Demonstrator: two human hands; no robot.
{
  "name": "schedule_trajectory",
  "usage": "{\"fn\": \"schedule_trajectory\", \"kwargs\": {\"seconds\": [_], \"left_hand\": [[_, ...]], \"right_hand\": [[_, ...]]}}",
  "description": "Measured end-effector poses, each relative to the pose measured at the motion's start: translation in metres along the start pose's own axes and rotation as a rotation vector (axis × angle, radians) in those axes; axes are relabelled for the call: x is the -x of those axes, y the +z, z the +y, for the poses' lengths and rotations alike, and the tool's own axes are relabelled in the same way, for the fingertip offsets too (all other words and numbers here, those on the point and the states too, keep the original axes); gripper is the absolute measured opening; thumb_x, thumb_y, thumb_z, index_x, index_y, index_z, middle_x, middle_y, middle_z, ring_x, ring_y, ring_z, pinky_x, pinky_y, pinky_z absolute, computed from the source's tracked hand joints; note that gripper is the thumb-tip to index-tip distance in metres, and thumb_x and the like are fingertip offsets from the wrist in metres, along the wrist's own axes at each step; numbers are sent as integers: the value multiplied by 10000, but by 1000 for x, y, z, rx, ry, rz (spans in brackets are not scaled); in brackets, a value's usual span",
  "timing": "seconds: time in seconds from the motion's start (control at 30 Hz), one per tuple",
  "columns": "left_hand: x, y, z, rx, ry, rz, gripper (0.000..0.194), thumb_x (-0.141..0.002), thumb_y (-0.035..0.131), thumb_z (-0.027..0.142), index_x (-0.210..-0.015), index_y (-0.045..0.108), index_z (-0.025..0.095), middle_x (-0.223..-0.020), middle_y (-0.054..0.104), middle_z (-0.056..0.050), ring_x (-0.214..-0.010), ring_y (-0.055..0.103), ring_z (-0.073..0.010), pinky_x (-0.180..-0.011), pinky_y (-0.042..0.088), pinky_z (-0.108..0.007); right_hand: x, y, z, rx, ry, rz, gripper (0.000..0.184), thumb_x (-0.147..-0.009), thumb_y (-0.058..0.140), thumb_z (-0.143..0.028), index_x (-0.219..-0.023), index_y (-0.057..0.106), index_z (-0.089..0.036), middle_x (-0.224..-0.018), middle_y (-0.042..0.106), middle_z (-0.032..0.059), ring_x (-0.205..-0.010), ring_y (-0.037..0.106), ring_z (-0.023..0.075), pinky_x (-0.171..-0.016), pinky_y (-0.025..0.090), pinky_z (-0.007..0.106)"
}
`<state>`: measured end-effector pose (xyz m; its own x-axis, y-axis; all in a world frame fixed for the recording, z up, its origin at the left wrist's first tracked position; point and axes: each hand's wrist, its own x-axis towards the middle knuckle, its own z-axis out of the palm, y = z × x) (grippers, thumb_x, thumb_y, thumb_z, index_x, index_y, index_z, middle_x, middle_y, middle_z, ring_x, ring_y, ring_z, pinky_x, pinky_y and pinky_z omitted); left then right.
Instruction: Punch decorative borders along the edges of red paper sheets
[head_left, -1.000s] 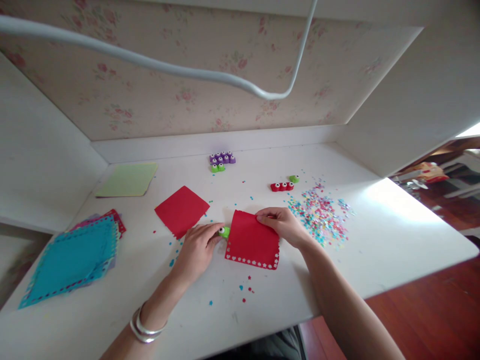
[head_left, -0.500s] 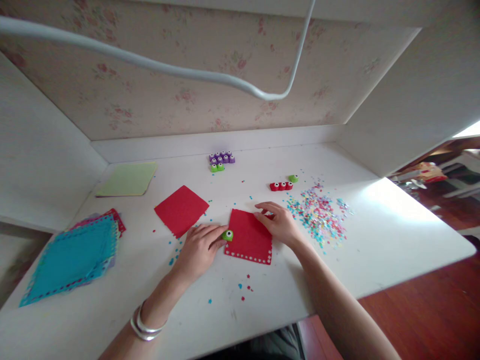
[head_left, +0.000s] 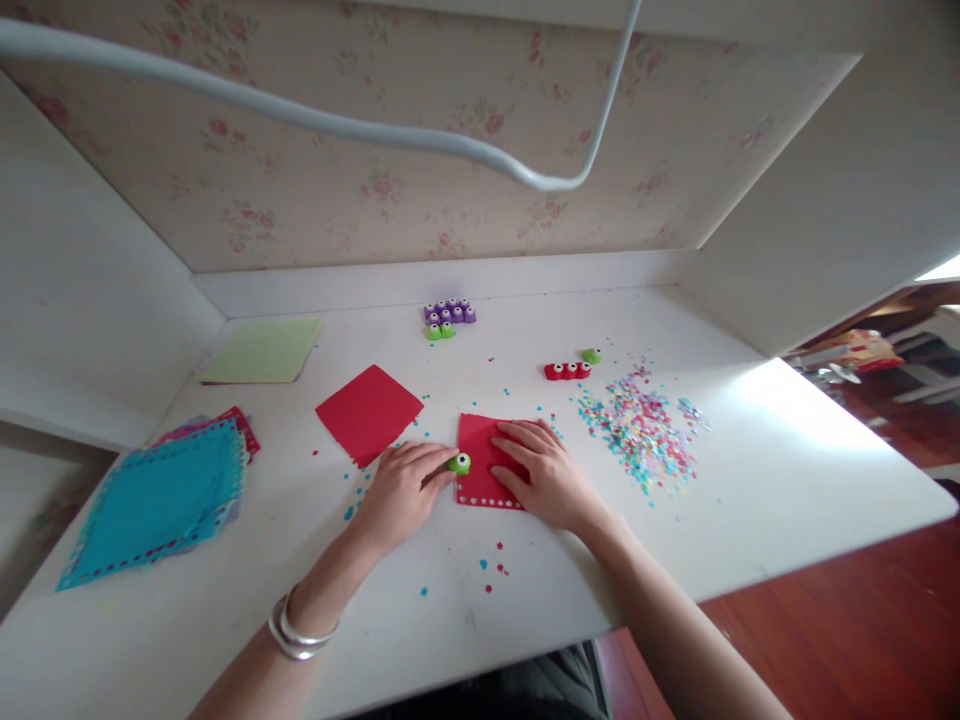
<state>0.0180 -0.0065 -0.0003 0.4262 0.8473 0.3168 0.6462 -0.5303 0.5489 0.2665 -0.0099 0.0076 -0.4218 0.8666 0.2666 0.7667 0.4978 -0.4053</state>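
A: Where's the punch?
B: The green punch (head_left: 460, 463) sits at the nine o'clock edge of the red sheet (head_left: 477, 440), touching it. I can't tell whether that edge is in its slot. The left hand (head_left: 400, 487) pinches it between thumb and fingers.
A: And the other side?
B: The right hand (head_left: 549, 473) grips nothing; its fingers spread flat over the sheet, hiding the three o'clock part and the end of the row of holes (head_left: 486, 501) along six o'clock, so no count there.
A: What's around?
B: One second sheet (head_left: 370, 412), also red, near at ten. Loose bits (head_left: 489, 589) at six. At one, three red punches (head_left: 571, 371) at least, with one green beside them. Confetti (head_left: 649, 430) at three, too much to count.
A: Farther out on the bench (head_left: 390, 640)?
B: Between eleven and twelve, eight purple punches (head_left: 451, 314) by my count, and two green. The blue pile (head_left: 157, 495) is at nine, the pale pile (head_left: 262, 350) at ten; I can't count either.
A: Greens altogether?
B: Four, counting the held one.
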Motion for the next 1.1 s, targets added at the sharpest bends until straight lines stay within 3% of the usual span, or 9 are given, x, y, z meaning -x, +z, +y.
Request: {"fn": "schedule_trajectory", "kwargs": {"seconds": [0.53, 0.77, 0.93, 1.1], "left_hand": [[-2, -5, 3, 49, -27, -17, 263, -894, 652, 283, -1154, 674, 251, -1109, 723, -51, -1036, 649, -230, -933, 500, -405], [-17, -15, 24, 171, -255, 23, 270, -951, 518, 400, -985, 714, 218, -1014, 712, -45, -921, 664, -187, -792, 544, -297], [-32, -11, 33, 109, -280, -97, 252, -907, 557, 394, -860, 732, 218, -910, 692, -38, -805, 651, -186, -758, 515, -311], [-43, -7, 31, 68, -312, -197, 270, -876, 551, 358, -686, 649, 193, -808, 661, -42, -785, 623, -191, -755, 468, -305]], "right_hand": [[-1, -1, 1, -8, -3, 18, 335, -902, 614, -340, -1216, 661, -232, -1314, 617, 79, -1220, 525, 275, -1116, 317, 499], [0, -1, 0, -20, -6, 36, 319, -899, 617, -337, -1200, 664, -239, -1301, 626, 68, -1204, 533, 263, -1113, 315, 486], [2, 1, 3, -21, -10, 48, 325, -900, 617, -346, -1205, 662, -242, -1301, 627, 66, -1205, 532, 256, -1115, 308, 475], [3, 1, 5, -19, -11, 55, 334, -892, 623, -353, -1210, 660, -255, -1303, 626, 65, -1212, 530, 255, -1111, 310, 480]]}}
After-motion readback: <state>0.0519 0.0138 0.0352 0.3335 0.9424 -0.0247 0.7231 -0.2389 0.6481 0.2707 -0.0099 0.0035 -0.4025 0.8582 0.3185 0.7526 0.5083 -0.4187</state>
